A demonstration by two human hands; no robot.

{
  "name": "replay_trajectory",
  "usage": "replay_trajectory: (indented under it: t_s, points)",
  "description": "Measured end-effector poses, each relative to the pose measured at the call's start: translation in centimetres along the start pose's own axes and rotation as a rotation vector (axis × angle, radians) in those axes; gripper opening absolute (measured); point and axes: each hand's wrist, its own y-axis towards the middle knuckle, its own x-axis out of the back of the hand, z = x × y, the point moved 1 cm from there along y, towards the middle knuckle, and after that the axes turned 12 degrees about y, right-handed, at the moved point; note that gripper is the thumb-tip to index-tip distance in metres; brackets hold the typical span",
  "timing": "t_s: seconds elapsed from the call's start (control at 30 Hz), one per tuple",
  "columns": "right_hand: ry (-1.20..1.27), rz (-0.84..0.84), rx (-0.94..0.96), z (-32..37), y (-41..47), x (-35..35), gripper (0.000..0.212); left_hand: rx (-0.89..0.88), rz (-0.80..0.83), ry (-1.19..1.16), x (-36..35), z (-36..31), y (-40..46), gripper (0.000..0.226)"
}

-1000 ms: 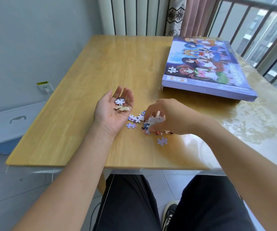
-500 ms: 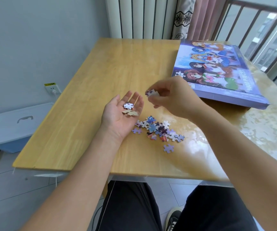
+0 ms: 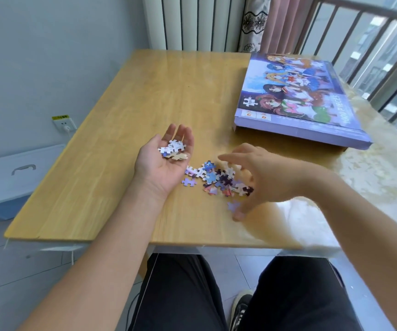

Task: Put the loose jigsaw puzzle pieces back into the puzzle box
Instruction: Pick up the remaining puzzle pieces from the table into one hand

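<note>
Wooden table [image 3: 159, 91] is carrying everything; my left hand [image 3: 166, 158] is lying palm-up on it, fingers relaxed and slightly cupped, cradling a small stack of puzzle pieces [image 3: 174, 150]. My right hand [image 3: 262, 180] is hovering blurred over the loose pile [image 3: 216, 179] just beside the left palm, fingers spread and lightly curled, holding nothing as far as I can see; thumb is sitting near one stray piece [image 3: 233, 206] at the pile's near edge. Puzzle box [image 3: 295, 99] is lying flat with its lid on, far right of the table, well apart from the pile
</note>
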Motion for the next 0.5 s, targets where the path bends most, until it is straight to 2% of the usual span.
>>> replay_trajectory:
  t_s: [0.03, 0.17, 0.23, 0.4, 0.5]
  points:
    - [0.010, -0.029, 0.030, -0.2, 0.1, -0.5, 0.116, 0.001, -0.002, -0.006, -0.1, 0.1, 0.0, 0.041]
    - [0.149, -0.181, 0.145, 0.0, 1.0, -1.4, 0.067, -0.003, -0.003, -0.011, 0.1, 0.1, 0.0, 0.045]
    - [0.195, -0.202, 0.146, 0.2, 1.1, -1.4, 0.051, -0.001, 0.002, 0.008, 0.2, 0.0, -0.1, 0.046]
    - [0.191, -0.231, 0.161, 0.4, 1.7, -1.0, 0.027, -0.010, 0.002, 0.024, 0.4, 0.0, 0.0, 0.046]
    - [0.171, -0.251, 0.172, 0.4, 2.1, -0.8, 0.025, -0.012, 0.001, 0.032, 0.3, 0.0, 0.1, 0.046]
